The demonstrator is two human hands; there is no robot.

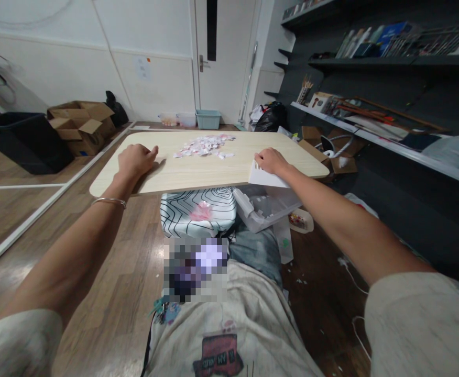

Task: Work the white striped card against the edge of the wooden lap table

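Note:
My left hand rests on the near left part of a low light-wood table, fingers curled into a loose fist with the thumb out, holding nothing I can see. My right hand is at the table's near right edge, fingers closed on a white sheet or card that sticks out over the edge. A heap of small white and pink paper scraps lies on the tabletop between and beyond both hands.
Under the table's near edge sit a black-and-white patterned cushion and a clear plastic bin. Cardboard boxes and a black bin stand at the left. Dark shelves with books and tools line the right wall.

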